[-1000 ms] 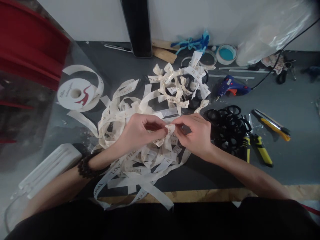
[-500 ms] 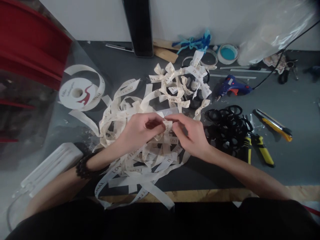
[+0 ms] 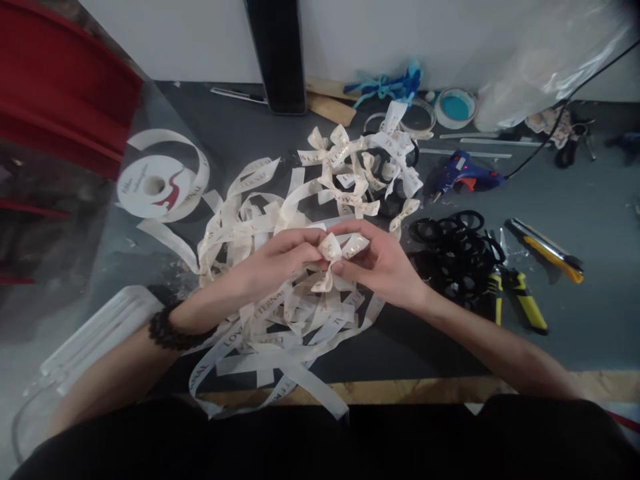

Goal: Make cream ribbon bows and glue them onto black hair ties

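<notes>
Between my hands is a cream ribbon bow [image 3: 332,249] with gold lettering, its loops spread and a tail hanging down. My left hand [image 3: 287,257] pinches it from the left side. My right hand [image 3: 383,267] grips it from the right, the thumb pressed near its knot. Below and around them lies a tangled heap of printed ribbon strips [image 3: 280,340]. Several finished-looking ribbon bows [image 3: 345,160] lie just beyond my hands, some over black bands.
A ribbon spool [image 3: 137,193] stands at the left. To the right are black hair ties [image 3: 450,260], a blue glue gun [image 3: 467,175], a yellow cutter [image 3: 547,250] and yellow-handled pliers [image 3: 529,303]. A phone [image 3: 277,60] leans against the wall at the back.
The ribbon between my fingers now shows as a bow with spread loops facing up. My right hand has turned and its thumb has moved onto the middle of the bow.
</notes>
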`<state>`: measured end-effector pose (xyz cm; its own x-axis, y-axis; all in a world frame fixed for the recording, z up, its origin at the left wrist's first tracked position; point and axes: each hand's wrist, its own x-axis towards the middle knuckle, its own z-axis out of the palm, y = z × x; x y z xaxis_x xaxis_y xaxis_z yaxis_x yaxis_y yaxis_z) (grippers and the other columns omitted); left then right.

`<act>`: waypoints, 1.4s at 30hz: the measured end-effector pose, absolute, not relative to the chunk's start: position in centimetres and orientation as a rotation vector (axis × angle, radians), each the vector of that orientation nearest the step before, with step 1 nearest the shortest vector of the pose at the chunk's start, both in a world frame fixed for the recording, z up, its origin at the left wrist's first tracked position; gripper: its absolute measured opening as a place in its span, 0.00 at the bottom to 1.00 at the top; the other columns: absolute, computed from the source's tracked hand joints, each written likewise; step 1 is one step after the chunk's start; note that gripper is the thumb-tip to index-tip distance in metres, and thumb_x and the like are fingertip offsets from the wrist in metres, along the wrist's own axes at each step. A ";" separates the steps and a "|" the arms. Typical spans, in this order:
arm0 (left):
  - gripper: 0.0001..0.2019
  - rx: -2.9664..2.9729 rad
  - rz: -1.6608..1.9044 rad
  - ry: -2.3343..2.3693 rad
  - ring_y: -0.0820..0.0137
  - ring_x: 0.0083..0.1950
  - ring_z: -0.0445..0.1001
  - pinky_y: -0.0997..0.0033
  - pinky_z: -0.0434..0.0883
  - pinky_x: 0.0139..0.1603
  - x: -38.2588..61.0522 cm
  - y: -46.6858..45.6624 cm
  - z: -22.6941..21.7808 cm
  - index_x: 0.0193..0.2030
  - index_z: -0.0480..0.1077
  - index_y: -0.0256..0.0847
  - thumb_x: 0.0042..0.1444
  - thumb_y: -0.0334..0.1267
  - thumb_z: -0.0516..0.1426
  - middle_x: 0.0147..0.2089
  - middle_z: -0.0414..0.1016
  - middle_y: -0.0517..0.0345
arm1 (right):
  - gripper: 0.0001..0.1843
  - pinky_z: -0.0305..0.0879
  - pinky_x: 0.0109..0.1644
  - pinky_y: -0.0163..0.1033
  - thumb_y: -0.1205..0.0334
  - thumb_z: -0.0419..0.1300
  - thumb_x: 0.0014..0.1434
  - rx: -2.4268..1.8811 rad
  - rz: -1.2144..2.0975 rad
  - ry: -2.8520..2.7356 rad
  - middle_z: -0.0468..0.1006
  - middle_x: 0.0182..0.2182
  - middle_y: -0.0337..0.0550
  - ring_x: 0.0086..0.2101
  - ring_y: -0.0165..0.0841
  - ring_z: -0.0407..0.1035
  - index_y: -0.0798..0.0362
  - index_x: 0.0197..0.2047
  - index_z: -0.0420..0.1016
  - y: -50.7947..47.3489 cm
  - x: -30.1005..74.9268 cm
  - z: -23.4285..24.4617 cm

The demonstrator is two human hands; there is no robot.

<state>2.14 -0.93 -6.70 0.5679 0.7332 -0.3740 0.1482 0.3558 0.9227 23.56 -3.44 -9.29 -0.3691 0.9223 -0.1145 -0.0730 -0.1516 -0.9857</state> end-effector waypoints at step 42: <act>0.10 0.957 0.643 1.080 0.71 0.37 0.79 0.73 0.78 0.42 2.5 -1.8 -7.1 0.37 0.79 0.42 0.63 0.46 0.68 0.35 0.79 0.56 | 0.30 0.83 0.42 0.45 0.45 0.77 0.55 -1.253 1.301 -1.206 0.84 0.47 0.44 0.38 0.37 0.81 0.46 0.55 0.73 -4.5 23.1 -9.8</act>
<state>2.50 -1.84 -7.09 0.3614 0.8248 -0.4349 0.0105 0.4628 0.8864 23.11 -4.47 -9.81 -0.0443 0.9956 -0.0825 0.0072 -0.0823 -0.9966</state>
